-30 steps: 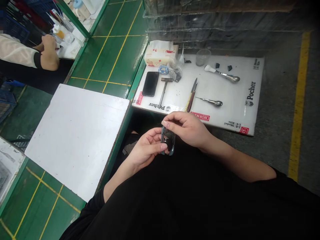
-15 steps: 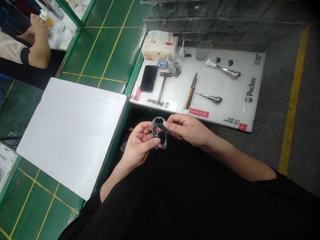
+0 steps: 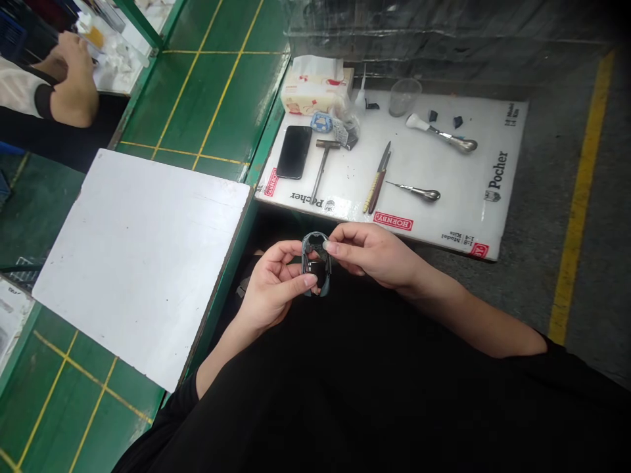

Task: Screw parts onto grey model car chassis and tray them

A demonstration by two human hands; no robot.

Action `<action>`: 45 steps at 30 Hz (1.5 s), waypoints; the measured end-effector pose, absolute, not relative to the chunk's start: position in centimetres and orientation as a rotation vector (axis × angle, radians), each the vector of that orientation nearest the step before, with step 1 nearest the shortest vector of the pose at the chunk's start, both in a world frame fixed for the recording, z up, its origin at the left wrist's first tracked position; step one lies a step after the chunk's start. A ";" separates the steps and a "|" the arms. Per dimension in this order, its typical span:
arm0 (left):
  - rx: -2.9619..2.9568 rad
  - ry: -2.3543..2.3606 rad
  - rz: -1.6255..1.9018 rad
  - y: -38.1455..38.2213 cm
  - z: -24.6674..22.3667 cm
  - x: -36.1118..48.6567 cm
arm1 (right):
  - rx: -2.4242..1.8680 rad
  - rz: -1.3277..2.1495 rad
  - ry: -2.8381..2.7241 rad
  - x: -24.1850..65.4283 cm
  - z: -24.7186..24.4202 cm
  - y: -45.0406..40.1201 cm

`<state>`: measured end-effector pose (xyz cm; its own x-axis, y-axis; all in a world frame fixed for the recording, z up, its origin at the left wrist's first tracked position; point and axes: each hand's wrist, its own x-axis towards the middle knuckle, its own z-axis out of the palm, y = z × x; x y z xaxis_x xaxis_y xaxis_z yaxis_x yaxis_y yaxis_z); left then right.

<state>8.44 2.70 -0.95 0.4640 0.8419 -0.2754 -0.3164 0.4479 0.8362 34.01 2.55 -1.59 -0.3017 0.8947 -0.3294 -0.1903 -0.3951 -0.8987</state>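
Note:
Over my lap, a small grey and black hollow plastic part (image 3: 317,239) with a rounded top and two side arms is held between both hands. My left hand (image 3: 277,282) grips its left side and lower dark insert, thumb across the front. At its upper right edge, my right hand (image 3: 367,253) pinches with thumb and forefinger; whether a smaller piece is between those fingertips is hidden. On the board beyond lie a knife with a wrapped handle (image 3: 377,179), a thin metal pick (image 3: 417,191) and a T-shaped metal tool (image 3: 324,167).
A black phone (image 3: 294,152), a tissue pack (image 3: 315,89), a clear cup (image 3: 404,98) and a brush-ended metal tool (image 3: 446,136) rest on the printed white board (image 3: 458,197). A white panel (image 3: 142,256) covers part of the green bench (image 3: 207,98). Another person's arm (image 3: 73,89) is at upper left.
The grey and black part is tilted slightly differently, with more of its inside showing. Both hands keep their hold, and the whole view has shifted a little.

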 end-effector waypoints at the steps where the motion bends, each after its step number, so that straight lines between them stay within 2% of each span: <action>1: 0.798 0.776 0.810 2.7 -1.0 8.4 | -1.135 1.804 -0.997 34.0 -1.7 2.6; 8: 0.740 0.797 0.782 2.6 -0.9 8.6 | -1.096 1.898 -0.917 34.0 -2.1 2.5; 19: 0.511 0.794 0.727 3.1 0.9 8.5 | -1.055 1.566 -1.088 33.7 -2.4 1.8; 27: 0.539 0.824 0.736 2.8 1.0 8.5 | -1.115 1.513 -1.101 32.9 -2.5 1.6; 38: 0.617 0.848 0.730 2.5 0.6 8.7 | -1.105 1.676 -1.145 33.4 -0.9 1.7; 45: 0.771 0.866 0.804 2.2 0.3 8.9 | -1.075 1.766 -1.031 33.6 -1.8 1.6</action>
<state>8.93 2.16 0.33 0.4104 0.8446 -0.3439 -0.2804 0.4757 0.8337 33.62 1.56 -1.78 -0.3111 0.9125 -0.2657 -0.2174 -0.3405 -0.9148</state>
